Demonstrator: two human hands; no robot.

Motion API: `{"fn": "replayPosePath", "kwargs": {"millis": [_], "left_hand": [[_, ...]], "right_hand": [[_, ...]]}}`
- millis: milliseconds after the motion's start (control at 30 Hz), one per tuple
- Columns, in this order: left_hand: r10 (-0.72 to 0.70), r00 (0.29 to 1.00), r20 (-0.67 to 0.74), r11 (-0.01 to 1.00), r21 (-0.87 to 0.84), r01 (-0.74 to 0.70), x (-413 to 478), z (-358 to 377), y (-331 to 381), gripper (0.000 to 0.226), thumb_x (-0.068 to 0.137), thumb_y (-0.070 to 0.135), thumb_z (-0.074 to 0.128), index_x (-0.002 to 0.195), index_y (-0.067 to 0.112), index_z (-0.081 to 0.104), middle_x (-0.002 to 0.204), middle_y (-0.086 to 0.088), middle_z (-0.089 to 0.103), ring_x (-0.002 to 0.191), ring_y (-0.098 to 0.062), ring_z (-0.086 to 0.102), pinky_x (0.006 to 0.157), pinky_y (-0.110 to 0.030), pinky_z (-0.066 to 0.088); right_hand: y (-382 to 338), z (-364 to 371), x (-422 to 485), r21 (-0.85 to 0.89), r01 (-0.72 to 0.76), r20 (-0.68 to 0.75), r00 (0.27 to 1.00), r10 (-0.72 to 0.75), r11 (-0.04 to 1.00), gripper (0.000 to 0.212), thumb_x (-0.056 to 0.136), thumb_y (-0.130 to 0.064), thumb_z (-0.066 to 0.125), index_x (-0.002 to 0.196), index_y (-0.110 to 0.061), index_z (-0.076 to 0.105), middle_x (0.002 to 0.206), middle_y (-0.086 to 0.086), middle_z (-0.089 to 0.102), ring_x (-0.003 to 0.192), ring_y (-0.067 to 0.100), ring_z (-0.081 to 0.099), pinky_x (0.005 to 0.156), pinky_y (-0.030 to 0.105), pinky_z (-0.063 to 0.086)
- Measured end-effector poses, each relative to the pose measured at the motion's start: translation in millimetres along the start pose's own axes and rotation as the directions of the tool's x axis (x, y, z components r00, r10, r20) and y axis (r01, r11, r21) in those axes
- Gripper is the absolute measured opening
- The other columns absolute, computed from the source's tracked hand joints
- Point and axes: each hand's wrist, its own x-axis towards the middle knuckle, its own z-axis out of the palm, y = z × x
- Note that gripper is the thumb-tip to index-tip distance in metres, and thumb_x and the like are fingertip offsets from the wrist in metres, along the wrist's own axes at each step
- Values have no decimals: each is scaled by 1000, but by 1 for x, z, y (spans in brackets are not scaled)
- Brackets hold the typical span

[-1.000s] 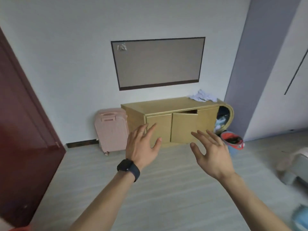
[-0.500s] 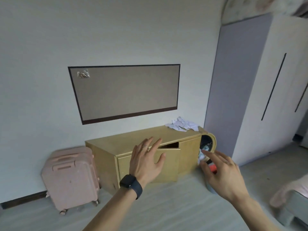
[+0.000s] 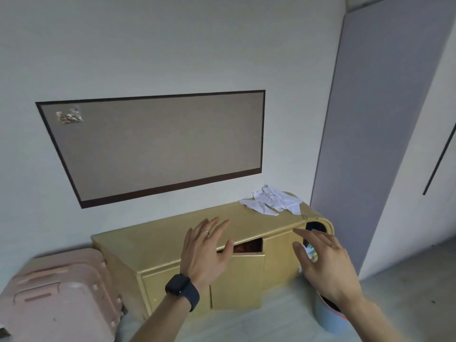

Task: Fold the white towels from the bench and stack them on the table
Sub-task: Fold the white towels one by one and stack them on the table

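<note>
At the far right end of the desk (image 3: 160, 238), on its top and close to the wall: the white towels (image 3: 271, 200), crumpled in one low heap, not yet folded. Wider along the desk than across it, so with the long axis going left to right, and with loose corners toward the front edge and toward the left.

Apart from both grips, touched by neither. From the right grip (image 3: 325, 265): up and a little to the left, beyond the rounded right corner of the desk. From the left grip (image 3: 204, 253): up and clearly to the right, across a good part of the bare top. Nearer to the right grip, as far as can be judged from this single view.

Right grip: spread, fingers straight and pointing up and left, holding nothing, in front of the open rounded end of the desk. Left grip: also spread and empty, back of the hand toward the camera, a ring (image 3: 204, 231) on one finger and a dark watch (image 3: 182, 287) at the wrist, in front of the desk's front edge, just above a door (image 3: 237, 280) left ajar.

Probably calls for a reach forward and to the right: right grip first to the near right part of the heap, left grip then to its left corner, for a lift along the long axis. Possible trouble: several towels coming up together; number of towels in the heap impossible to tell.

Around: a pink suitcase (image 3: 61, 290) just beside the left end of the desk, a dark-framed grey panel (image 3: 158, 144) on the wall above, a blue bucket (image 3: 329, 319) on the floor under the right forearm. No table for the stacking in view.
</note>
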Motion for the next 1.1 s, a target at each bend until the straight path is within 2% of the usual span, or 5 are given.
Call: {"fn": "replayPosePath", "kwargs": {"millis": [167, 467, 700, 867, 1100], "left_hand": [[-44, 998, 39, 999, 11, 43, 77, 73, -19, 57, 91, 58, 34, 140, 36, 51, 143, 6, 54, 136, -21, 45, 112, -46, 37], [-115, 974, 194, 991, -40, 125, 230, 215, -63, 51, 97, 51, 37, 147, 42, 37, 154, 12, 39, 146, -14, 26, 119, -42, 22], [-160, 919, 360, 982, -39, 186, 317, 308, -87, 51, 99, 54, 34, 149, 46, 29, 158, 15, 31, 149, -10, 15, 122, -39, 11], [-199, 868, 454, 973, -13, 230, 359, 380, -104, 51, 99, 53, 36, 149, 45, 31, 157, 14, 33, 149, -11, 18, 122, -37, 12], [-322, 731, 602, 938, 96, 334, 406, 486, -124, 53, 93, 49, 35, 145, 37, 43, 153, 4, 42, 142, -20, 34, 115, -37, 25]], "right_hand": [[55, 60, 72, 61, -38, 50, 998, 34, 997, 30, 91, -37, 66, 121, -34, 69, 116, -17, 68, 117, 17, 58, 95, 41, 51], [136, 180, 212, 63, -143, 194, 973, 128, 988, 30, 92, -39, 64, 122, -40, 67, 117, -22, 66, 118, 10, 53, 91, 27, 46], [186, 249, 293, 61, -242, 293, 932, 214, 968, 30, 91, -38, 66, 121, -40, 67, 103, -34, 50, 112, 12, 57, 91, 38, 52], [235, 310, 338, -4, -325, 436, 851, 294, 946, 31, 93, -40, 63, 124, -41, 64, 106, -27, 53, 110, 12, 57, 93, 30, 47], [324, 419, 412, -178, -428, 654, 621, 432, 886, 34, 97, -43, 53, 130, -36, 59, 131, -13, 59, 128, 15, 47, 101, 35, 43]]}}
